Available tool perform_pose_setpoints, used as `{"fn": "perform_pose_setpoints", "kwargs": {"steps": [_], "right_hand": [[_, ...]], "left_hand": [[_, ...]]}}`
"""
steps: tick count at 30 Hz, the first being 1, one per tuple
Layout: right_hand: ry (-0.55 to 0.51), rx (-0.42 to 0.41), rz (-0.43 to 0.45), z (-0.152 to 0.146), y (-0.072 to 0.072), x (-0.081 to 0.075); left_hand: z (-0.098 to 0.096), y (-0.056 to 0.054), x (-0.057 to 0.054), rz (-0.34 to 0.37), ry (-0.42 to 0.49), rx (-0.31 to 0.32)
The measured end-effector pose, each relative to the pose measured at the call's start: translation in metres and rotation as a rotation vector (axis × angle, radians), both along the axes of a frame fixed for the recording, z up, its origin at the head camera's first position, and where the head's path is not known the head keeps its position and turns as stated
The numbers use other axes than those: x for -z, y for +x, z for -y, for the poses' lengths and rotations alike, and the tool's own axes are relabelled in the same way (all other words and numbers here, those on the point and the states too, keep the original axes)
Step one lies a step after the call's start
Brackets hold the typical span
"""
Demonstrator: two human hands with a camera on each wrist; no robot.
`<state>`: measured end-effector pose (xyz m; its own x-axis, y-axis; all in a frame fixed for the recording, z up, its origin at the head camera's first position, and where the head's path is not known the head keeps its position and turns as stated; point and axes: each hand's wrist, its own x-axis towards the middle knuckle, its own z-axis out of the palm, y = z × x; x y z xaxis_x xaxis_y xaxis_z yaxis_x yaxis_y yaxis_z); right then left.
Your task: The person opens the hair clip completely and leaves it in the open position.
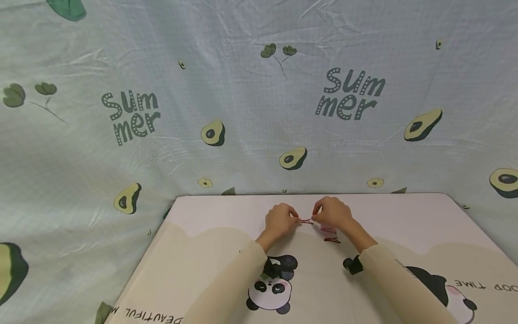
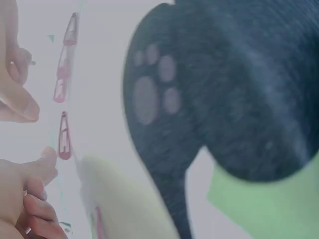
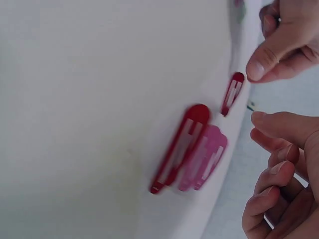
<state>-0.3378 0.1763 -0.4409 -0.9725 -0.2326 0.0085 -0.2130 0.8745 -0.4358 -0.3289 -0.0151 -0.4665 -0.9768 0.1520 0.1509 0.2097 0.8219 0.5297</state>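
In the head view my left hand (image 1: 282,221) brings thumb and forefinger together at one end of a small red snap hair clip (image 3: 233,94). Most of that clip shows, its rounded end right at the left thumb tip in the right wrist view. My right hand (image 1: 332,212) faces it from the other side, fingers loosely bent and nothing between them. Beside the right hand, on the table, lie a longer dark red hair clip (image 3: 182,149) and pink hair clips (image 3: 207,159), roughly in a row with the small one.
The pale table (image 1: 226,211) carries printed pandas and lettering, one panda (image 1: 270,292) near the left forearm. Behind the table's far edge hangs a light curtain (image 1: 243,90) printed with avocados and words.
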Motion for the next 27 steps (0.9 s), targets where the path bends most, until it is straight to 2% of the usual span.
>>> {"fn": "perform_pose_setpoints", "kwargs": {"steps": [7,13,20,27], "right_hand": [[-0.032,-0.005,-0.047,0.0,0.002,-0.013],[-0.049,-0.042,-0.08,0.012,0.004,-0.017],[-0.08,-0.087,-0.099,0.041,0.006,-0.012],[-0.063,-0.105,-0.103,0.073,0.007,0.002]], "left_hand": [[0.018,0.005,-0.014,-0.026,0.086,-0.007],[0.04,0.004,-0.02,-0.058,0.126,-0.039],[0.066,0.006,-0.013,-0.083,0.191,0.016],[0.083,0.008,-0.002,-0.021,0.105,0.048]]}}
